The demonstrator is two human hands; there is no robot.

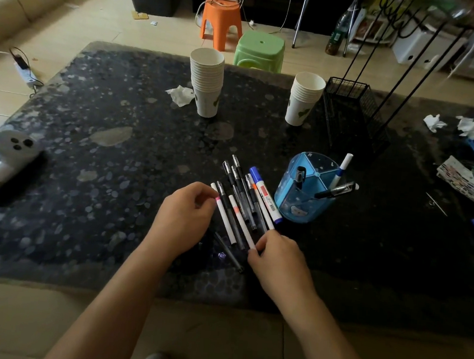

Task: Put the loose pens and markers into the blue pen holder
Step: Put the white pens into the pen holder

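Observation:
A bunch of loose pens and markers [243, 199] lies side by side on the dark table, just left of the blue pen holder [303, 196]. The holder has several compartments and holds three pens. My left hand [184, 217] rests at the bunch's left side, its fingertips touching the white pen with a pink band [224, 220]. My right hand [277, 255] is at the near ends of the pens, fingers pinching the end of a white pen with an orange band [241, 224]. A blue-capped white marker [264, 199] lies nearest the holder. One dark pen [229, 253] lies apart, between my hands.
Two stacks of paper cups [206, 82] [304, 98] stand at the back of the table [104, 170]. A black wire basket [352, 117] is behind the holder. Crumpled tissues [458, 124] and clutter lie at the right; a white device [10, 158] sits at the left edge.

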